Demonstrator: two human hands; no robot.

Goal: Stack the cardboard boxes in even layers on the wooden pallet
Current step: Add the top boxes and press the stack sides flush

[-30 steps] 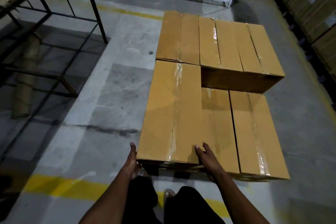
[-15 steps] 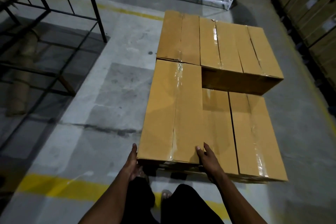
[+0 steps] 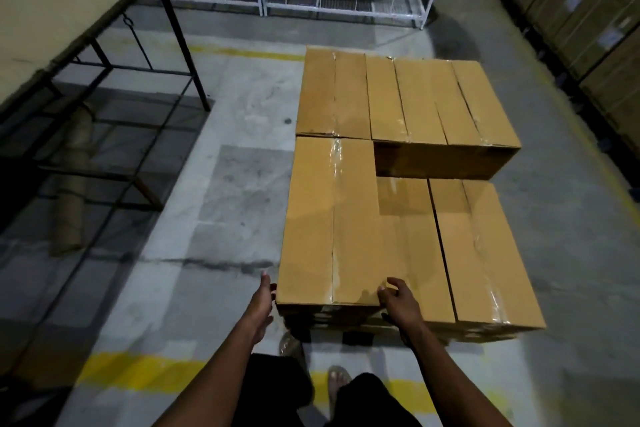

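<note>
Right hand (image 3: pixel 398 302): fingers curled over the near right corner of the upper box (image 3: pixel 332 218), thumb on its top. Left hand (image 3: pixel 261 302): fingers straight, flat against the near left corner. This box lies on the lower layer (image 3: pixel 485 253), flush with the far boxes (image 3: pixel 408 100). The pallet (image 3: pixel 356 336) is barely visible beneath. Risk: an uneven push could skew the box off the layer's edge; fingers could be pinched against the neighbouring box.
</note>
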